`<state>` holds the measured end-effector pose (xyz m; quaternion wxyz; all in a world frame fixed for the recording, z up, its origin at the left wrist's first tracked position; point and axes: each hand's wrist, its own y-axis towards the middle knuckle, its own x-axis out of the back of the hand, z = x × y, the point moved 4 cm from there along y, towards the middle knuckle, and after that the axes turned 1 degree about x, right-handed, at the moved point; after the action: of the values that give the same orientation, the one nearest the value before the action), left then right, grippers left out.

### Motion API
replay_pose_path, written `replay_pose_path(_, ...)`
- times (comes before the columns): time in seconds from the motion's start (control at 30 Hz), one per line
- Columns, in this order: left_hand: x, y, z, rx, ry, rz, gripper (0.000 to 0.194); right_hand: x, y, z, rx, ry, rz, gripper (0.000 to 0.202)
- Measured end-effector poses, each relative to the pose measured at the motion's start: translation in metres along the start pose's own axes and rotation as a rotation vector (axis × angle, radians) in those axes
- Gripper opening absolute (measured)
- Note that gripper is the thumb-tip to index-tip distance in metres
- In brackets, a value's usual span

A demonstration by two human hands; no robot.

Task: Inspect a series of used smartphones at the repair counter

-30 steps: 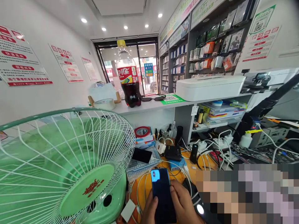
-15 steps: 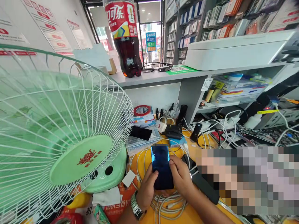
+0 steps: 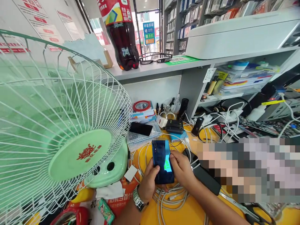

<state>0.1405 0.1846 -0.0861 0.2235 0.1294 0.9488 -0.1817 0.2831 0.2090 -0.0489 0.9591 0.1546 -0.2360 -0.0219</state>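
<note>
A smartphone [image 3: 161, 167] with a glossy dark blue surface is held upright between my two hands, a camera lens showing at its upper left. My left hand [image 3: 150, 179] grips the lower left side, thumb across the edge; a metal watch is on that wrist. At the right edge, the fingers of my right hand [image 3: 181, 165] are closed on the phone. Bright blue and green reflections lie on its right half. Coiled white cables [image 3: 171, 198] rest on the yellow tabletop beneath the hands. Behind the phone lies another phone [image 3: 140, 128], its black screen facing up.
A green fan [image 3: 79, 153] with a white wire cage fills the left side. A cola bottle [image 3: 123, 47] and glasses [image 3: 156, 58] stand on the grey shelf [image 3: 152, 72]. Red tape [image 3: 141, 105], a black flashlight [image 3: 197, 126] and scissors [image 3: 254, 214] lie around. A blurred patch covers the right.
The view has tilted slightly downward. Bright blue and green reflections have appeared on the phone's right half. Both hands keep their hold on it.
</note>
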Motion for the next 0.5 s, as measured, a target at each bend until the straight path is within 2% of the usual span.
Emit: replay_pose_path(0.5, -0.0004, -0.0026, -0.0056, 0.028, 0.067, -0.04, 0.061, -0.0013, 0.0005, 0.0011, 0.015, -0.035, -0.007, 0.03)
